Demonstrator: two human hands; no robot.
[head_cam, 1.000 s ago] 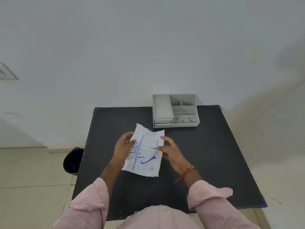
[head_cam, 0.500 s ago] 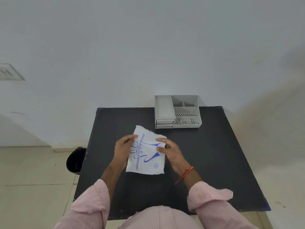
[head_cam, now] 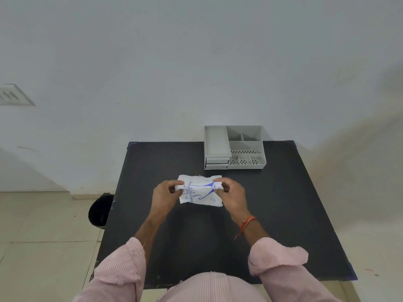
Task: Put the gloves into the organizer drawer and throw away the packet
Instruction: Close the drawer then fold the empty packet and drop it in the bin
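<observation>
Black desk (head_cam: 283,214) fills most of the view, pushed up against a plain pale wall. Grey plastic organizer (head_cam: 234,147) sits at the desk's far edge, well beyond the fingers and a bit to the right; its two little drawers (head_cam: 217,163) on the front left look closed. Down on the tiled floor, off to the left of the left hand, there's a black bin (head_cam: 99,211) partly hidden behind the desk edge.

Now the main change: half a second ago the white packet (head_cam: 199,190) with blue print was being held up pretty flat and tall between the hands. Now it's scrunched shorter and stretched sideways, pulled between the two hands just above the desk. The left hand (head_cam: 164,196) has its fingers (head_cam: 174,184) curled closed, pinching the packet's left end, and the right hand (head_cam: 231,196) is doing the same on the right end with its fingers (head_cam: 218,185) closed tight on the paper. Both hands have moved farther apart than before. Can't tell whether the packet has actually torn open, and no gloves are showing. There's an orange thread band (head_cam: 246,223) on the right wrist and pink striped sleeves (head_cam: 281,264) rolled up.
</observation>
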